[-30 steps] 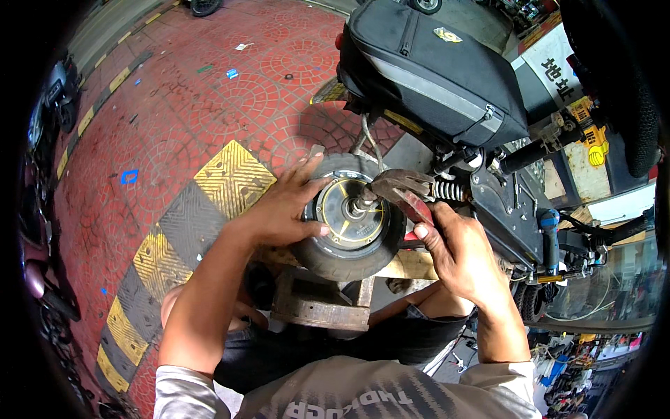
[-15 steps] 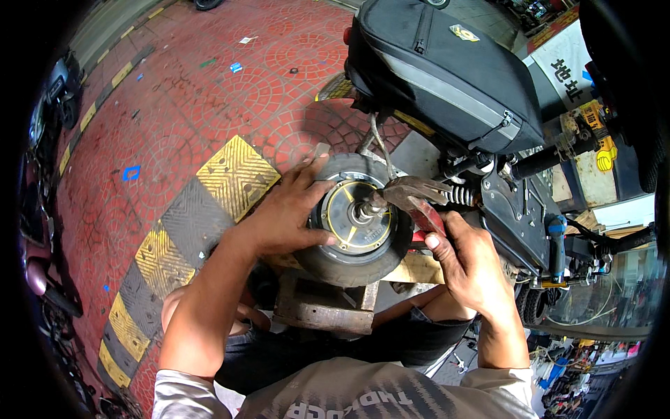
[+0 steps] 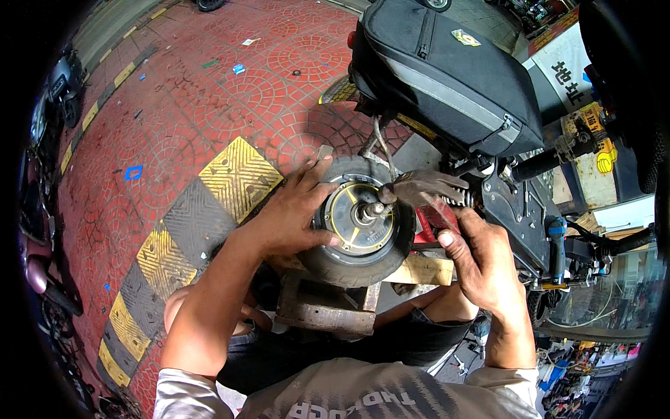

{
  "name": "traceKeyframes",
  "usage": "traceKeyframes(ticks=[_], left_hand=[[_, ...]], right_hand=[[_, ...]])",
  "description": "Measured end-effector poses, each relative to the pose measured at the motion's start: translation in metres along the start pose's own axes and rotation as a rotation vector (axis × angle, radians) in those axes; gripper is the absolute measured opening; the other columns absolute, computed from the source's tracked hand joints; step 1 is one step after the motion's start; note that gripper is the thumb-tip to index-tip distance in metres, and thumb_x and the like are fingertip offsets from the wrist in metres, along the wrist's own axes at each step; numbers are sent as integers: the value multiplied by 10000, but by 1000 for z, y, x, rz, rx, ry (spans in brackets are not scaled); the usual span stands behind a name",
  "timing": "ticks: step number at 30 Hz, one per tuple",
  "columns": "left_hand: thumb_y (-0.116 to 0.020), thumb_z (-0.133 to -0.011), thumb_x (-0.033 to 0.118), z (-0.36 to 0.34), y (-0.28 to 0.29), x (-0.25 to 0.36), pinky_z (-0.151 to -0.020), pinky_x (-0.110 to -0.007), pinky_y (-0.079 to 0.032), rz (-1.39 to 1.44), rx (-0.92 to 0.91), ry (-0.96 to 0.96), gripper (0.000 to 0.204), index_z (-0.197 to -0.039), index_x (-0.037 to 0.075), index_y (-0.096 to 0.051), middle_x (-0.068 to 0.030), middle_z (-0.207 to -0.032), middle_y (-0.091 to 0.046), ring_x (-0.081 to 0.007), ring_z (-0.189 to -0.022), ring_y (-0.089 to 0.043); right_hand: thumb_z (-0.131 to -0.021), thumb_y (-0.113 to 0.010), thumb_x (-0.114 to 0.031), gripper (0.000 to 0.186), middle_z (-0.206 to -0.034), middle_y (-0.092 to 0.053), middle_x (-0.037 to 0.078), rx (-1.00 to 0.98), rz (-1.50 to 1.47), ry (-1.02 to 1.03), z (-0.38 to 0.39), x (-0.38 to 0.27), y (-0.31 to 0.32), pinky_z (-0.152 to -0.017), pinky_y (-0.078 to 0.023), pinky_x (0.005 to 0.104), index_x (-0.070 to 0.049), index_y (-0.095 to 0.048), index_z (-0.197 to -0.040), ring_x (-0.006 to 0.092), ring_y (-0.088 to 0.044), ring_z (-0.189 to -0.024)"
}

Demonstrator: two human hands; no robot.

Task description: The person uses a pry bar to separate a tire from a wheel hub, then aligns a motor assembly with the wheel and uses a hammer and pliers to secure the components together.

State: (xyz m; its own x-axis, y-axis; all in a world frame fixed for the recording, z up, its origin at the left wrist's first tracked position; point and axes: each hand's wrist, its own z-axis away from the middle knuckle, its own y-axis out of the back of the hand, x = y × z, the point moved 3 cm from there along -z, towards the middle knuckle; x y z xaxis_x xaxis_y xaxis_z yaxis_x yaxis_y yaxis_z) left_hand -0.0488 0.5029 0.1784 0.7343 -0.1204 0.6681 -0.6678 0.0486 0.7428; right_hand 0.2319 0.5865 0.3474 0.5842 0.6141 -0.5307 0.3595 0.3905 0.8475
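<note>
A small hub-motor wheel (image 3: pixel 357 274) with a black tyre lies on its side on a wooden stool (image 3: pixel 326 318), its threaded axle (image 3: pixel 373 209) pointing up. My left hand (image 3: pixel 289 216) grips the wheel's left side, thumb on the hub cover and fingers spread over the tyre. Just past those fingertips shows a small grey flat piece (image 3: pixel 324 151); whether the hand holds it I cannot tell. Closed round the red handle of a claw hammer (image 3: pixel 429 187) is my right hand (image 3: pixel 485 269). The hammer's head hangs just right of the axle, above the tyre.
Close on the right stands a scooter with a black bag (image 3: pixel 453 77) and a footboard (image 3: pixel 516 202) bearing loose tools. A wooden board (image 3: pixel 426 271) juts out under the wheel. Left of it runs a yellow-and-black ramp strip (image 3: pixel 199 216) on red paving.
The hammer has moved to the right, away from the axle, along with my right hand. My left hand stays on the wheel.
</note>
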Motion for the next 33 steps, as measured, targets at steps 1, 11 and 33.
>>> traceKeyframes(ticks=[1,11,33], left_hand=[[-915,-820,538,0,0,0,-1375,-581,-215,11,-1,0,1002,-1638,131,-503,-246,-1848,-173,-535,-1679,-190],[-912,-815,510,1,-4,-5,-1371,-572,-228,26,1,-5,1005,-1644,114,-504,-224,-1856,-172,-533,-1671,-208],[-923,-802,406,3,1,1,-1365,-567,-258,46,-18,25,959,-1597,23,-547,-243,-1851,-166,-500,-1691,-172]], right_hand=[[-1093,-707,-236,267,-844,-663,284,-17,37,11,-1,1,1,-694,-520,529,25,-668,-1137,523,-672,-800],[-1169,-567,-438,518,-830,-581,10,534,-421,159,9,-32,52,-514,-385,213,38,-637,-1364,44,-494,-624],[-1098,-700,-274,278,-794,-671,249,6,295,18,0,-4,13,-678,-559,526,0,-661,-1122,464,-721,-726]])
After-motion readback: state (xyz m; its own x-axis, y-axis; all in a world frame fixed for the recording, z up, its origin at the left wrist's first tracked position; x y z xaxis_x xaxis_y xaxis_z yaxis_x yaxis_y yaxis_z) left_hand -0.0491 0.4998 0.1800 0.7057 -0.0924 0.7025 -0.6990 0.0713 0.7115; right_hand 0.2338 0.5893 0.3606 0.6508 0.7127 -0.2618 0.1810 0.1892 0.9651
